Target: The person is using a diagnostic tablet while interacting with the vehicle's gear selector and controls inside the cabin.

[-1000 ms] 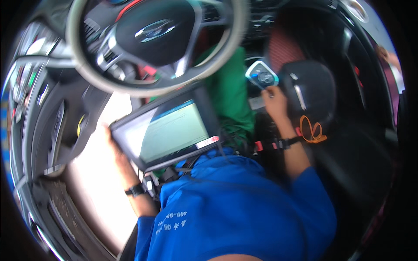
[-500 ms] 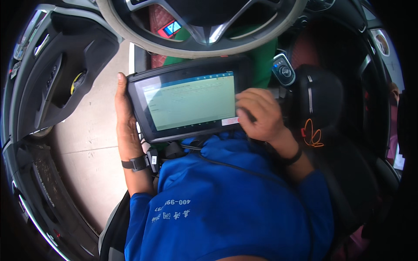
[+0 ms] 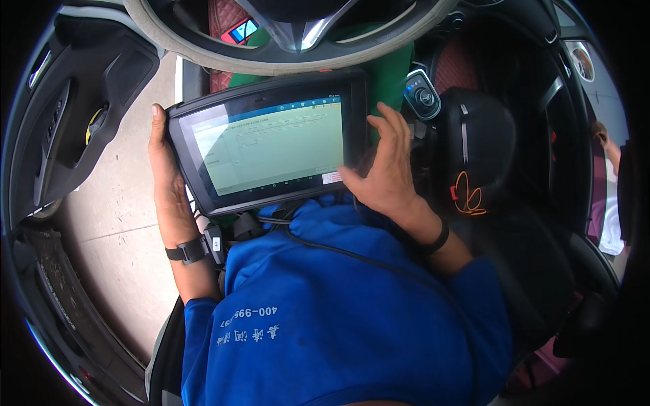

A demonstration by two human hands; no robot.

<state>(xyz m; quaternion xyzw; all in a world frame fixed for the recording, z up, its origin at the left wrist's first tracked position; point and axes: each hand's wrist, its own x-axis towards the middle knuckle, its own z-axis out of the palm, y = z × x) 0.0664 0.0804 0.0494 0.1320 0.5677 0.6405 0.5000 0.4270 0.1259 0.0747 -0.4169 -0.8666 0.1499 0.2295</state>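
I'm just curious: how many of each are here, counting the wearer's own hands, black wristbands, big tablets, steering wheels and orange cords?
Own hands (left hand, right hand): 2
Wristbands (left wristband, right wristband): 2
Big tablet: 1
Steering wheel: 1
Orange cord: 1
Total: 7

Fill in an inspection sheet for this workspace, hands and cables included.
Surface: green fabric, partly hidden by the tablet.
Job's things: tablet, dark-cased, screen lit.
Clutter: looped orange cord by the black armrest; small red-edged device, seen through the steering wheel.
Hands: left hand grips the tablet's left edge; right hand spread at its right side, contact unclear.
Cables: black cable across the blue shirt; its ends can't be traced.
Surroundings: car interior, door open on the left.
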